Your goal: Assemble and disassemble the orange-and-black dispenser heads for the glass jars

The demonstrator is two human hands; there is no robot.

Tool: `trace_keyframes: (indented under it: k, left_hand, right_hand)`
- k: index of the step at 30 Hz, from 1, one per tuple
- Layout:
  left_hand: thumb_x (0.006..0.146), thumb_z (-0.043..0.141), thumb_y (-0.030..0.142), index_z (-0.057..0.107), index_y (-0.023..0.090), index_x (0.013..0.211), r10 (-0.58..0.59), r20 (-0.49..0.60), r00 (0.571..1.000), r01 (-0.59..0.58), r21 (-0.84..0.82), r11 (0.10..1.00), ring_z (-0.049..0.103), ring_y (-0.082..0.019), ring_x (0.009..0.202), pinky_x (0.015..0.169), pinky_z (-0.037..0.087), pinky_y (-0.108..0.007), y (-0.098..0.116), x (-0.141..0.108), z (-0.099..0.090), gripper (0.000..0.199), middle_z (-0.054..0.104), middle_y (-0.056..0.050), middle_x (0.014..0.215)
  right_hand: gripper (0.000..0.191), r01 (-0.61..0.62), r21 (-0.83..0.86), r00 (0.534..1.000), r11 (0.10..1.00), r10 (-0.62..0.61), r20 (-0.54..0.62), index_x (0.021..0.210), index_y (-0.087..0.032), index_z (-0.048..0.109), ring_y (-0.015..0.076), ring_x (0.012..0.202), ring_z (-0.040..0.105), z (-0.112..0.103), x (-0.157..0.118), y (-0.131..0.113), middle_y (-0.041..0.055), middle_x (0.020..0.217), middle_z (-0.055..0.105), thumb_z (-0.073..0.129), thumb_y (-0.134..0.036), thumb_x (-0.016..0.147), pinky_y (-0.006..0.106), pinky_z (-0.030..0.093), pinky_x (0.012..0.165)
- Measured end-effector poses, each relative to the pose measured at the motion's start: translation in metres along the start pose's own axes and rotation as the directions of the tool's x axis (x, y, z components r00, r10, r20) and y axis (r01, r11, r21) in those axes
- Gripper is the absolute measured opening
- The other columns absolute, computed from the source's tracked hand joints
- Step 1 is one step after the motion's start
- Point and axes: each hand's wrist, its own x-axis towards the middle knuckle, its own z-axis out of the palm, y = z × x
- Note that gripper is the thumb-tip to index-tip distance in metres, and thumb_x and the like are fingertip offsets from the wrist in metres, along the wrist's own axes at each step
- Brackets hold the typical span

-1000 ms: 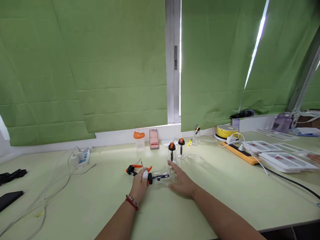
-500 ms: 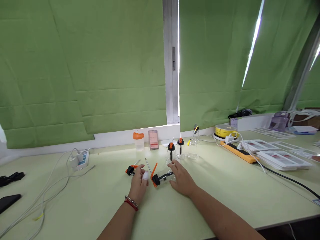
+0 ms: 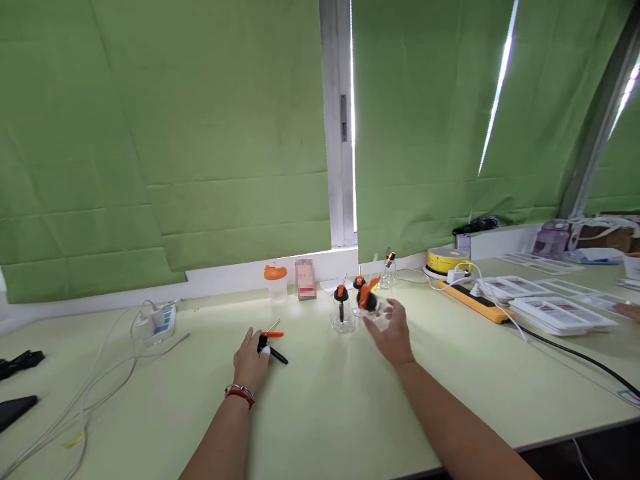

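My left hand (image 3: 251, 360) rests low over the table with its fingers closed around a black bottle stopper (image 3: 263, 343). The stopper has an orange lever, a thin metal spout and a black stem pointing right. Held in my right hand (image 3: 397, 337) is a small clear glass bottle (image 3: 382, 308), tilted, its black-and-orange cap facing left. Just left of it an upright glass bottle (image 3: 343, 323) with the same kind of cap stands on the table. Another capped bottle (image 3: 359, 281) is partly hidden behind the held one.
Behind are an orange-lidded cup (image 3: 276, 283), a phone (image 3: 305, 280) and clear glassware (image 3: 389, 272). To the right are an orange power strip (image 3: 477, 305), a yellow spool (image 3: 449, 260) and white panels (image 3: 560, 315). Cables (image 3: 95, 373) lie left. Another person's hand (image 3: 627, 311) shows at the right edge.
My right hand has picked up the lying glass bottle and carried it right, towards the standing bottles. My left hand has moved slightly left, onto the loose stopper, which has turned.
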Motion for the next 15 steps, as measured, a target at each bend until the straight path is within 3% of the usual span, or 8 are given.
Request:
trace_keyframes:
  k: [4,7,11,15]
  left_hand:
    - [0.079,0.043,0.019,0.050,0.017,0.122,0.013,0.021,1.000,-0.012,-0.027,1.000,0.037,-0.023,0.129,0.105,0.030,-0.037,0.000,0.000,0.002,0.043,0.039,-0.012,0.141]
    - [0.077,0.044,0.019,0.053,0.016,0.117,0.015,-0.004,1.000,-0.015,-0.039,0.999,0.044,-0.024,0.123,0.102,0.034,-0.035,-0.001,0.001,0.001,0.041,0.045,-0.012,0.135]
    - [0.076,0.044,0.021,0.056,0.016,0.109,0.031,-0.045,0.999,-0.034,-0.066,0.997,0.052,-0.024,0.111,0.095,0.039,-0.033,-0.003,0.002,0.001,0.035,0.056,-0.010,0.119]
    - [0.075,0.045,0.022,0.057,0.016,0.107,0.018,-0.057,0.998,-0.023,-0.082,0.996,0.053,-0.025,0.106,0.093,0.040,-0.034,-0.004,0.002,0.002,0.034,0.058,-0.011,0.113]
  right_hand:
    - [0.077,-0.350,-0.136,0.936,0.927,0.343,-0.077,0.133,-0.012,0.024,0.0250,0.094,0.055,-0.016,0.017,0.031,0.0197,0.130,0.036,0.049,-0.057,0.075,0.038,0.044,0.086]
    - [0.073,-0.510,-0.250,0.859,0.823,0.502,-0.102,0.131,-0.014,0.030,0.0288,0.103,0.054,-0.024,0.024,0.048,0.0193,0.131,0.039,0.046,-0.059,0.075,0.043,0.039,0.091]
    - [0.073,-0.598,-0.372,0.789,0.710,0.604,-0.117,0.129,-0.013,0.035,0.0344,0.116,0.046,-0.028,0.026,0.059,0.0201,0.129,0.045,0.041,-0.062,0.076,0.050,0.033,0.095]
    - [0.070,-0.587,-0.496,0.777,0.639,0.616,-0.126,0.125,-0.011,0.040,0.0360,0.114,0.047,-0.028,0.028,0.065,0.0211,0.124,0.051,0.041,-0.062,0.076,0.049,0.033,0.094]
